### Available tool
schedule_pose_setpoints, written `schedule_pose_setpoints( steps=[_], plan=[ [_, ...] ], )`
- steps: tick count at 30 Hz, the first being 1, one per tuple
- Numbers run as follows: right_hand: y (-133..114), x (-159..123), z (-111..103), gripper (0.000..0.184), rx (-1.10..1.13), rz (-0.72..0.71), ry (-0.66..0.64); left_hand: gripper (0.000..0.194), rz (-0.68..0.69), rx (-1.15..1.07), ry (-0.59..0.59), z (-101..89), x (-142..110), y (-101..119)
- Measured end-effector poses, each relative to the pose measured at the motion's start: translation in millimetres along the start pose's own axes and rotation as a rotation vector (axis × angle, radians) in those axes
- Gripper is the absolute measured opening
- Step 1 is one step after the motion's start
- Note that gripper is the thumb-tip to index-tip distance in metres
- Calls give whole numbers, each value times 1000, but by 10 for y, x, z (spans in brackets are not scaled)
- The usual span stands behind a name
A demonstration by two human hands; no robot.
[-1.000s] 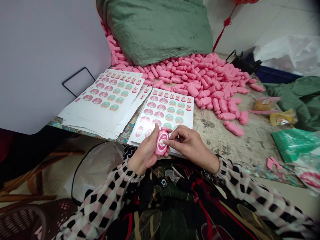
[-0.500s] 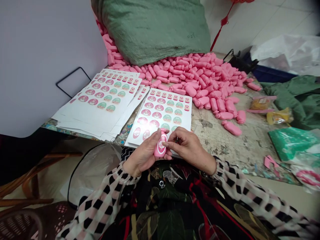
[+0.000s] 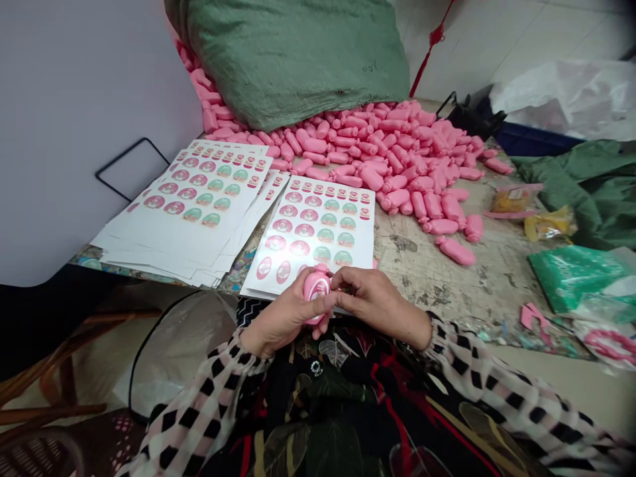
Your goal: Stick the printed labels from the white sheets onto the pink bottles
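A small pink plastic bottle [image 3: 317, 289], with an oval white-edged label on its front, stands upright in my left hand [image 3: 281, 313]. My left fingers wrap behind it and the thumb lies across the label's lower part. Close against the bottle's right side is my right hand [image 3: 378, 299], its fingers curled and the thumb and forefinger brought together. Whatever may be between those fingertips is hidden. Just beyond both hands lies a sticker sheet [image 3: 315, 224] with pink and green labels, its lower right part covered by the hands.
More sticker sheets [image 3: 149, 240] are stacked to the left. Behind, a heap of pink bottles [image 3: 368, 149] spreads from under a green sack [image 3: 308, 66]. At the right are small plastic bags [image 3: 514, 200], a green packet [image 3: 576, 275] and a pink cut piece [image 3: 532, 316].
My left thumb has moved across the label on the bottle. The right fingertips have shifted from the label's front to the bottle's right edge. The camera view has turned slightly right.
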State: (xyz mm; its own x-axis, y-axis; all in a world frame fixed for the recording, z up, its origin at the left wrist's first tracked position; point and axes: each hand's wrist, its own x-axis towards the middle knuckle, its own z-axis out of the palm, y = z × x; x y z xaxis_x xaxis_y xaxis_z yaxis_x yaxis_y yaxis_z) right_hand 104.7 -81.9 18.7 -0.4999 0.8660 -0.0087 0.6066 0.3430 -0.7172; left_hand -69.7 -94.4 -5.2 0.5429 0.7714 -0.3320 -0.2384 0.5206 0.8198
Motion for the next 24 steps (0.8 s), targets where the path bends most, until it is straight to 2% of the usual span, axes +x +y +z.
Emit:
schedule_pose_setpoints(
  steps=[3, 7, 9, 11, 13, 15, 16, 18, 20, 22, 24],
  plan=[
    [105, -30, -132, 18, -50, -38, 2, 47, -48, 9, -51, -16, -45, 9],
    [350, -62, -418, 22, -60, 89, 278, 41, -43, -28, -69, -26, -83, 23],
    [394, -78, -445, 27, 23, 151, 377, 44, -40, -41, -50, -2, -75, 19],
    [335, -91, -323, 38, 126, 168, 394, 48, -49, -55, -51, 42, -46, -2],
    [206, -89, -90, 50, 235, 166, 345, 48, -69, -49, -77, 92, -8, -38],
    [83, -65, 156, 46, 348, 153, 278, 45, -80, -20, -100, 131, 20, -71],
    [46, -47, 250, 40, 414, 154, 292, 43, -81, 0, -95, 142, 23, -79],
    [49, -12, 338, 35, 472, 141, 291, 41, -73, 37, -44, 146, -3, -65],
    [166, -4, 275, 35, 417, 135, 311, 38, -57, 74, 54, 118, -84, -15],
    [384, -42, 83, 34, 252, 125, 363, 36, -26, 116, 162, 39, -221, 37],
    [661, -133, -194, 23, -9, 112, 422, 37, -1, 156, 287, -116, -407, 42]
  ],
)
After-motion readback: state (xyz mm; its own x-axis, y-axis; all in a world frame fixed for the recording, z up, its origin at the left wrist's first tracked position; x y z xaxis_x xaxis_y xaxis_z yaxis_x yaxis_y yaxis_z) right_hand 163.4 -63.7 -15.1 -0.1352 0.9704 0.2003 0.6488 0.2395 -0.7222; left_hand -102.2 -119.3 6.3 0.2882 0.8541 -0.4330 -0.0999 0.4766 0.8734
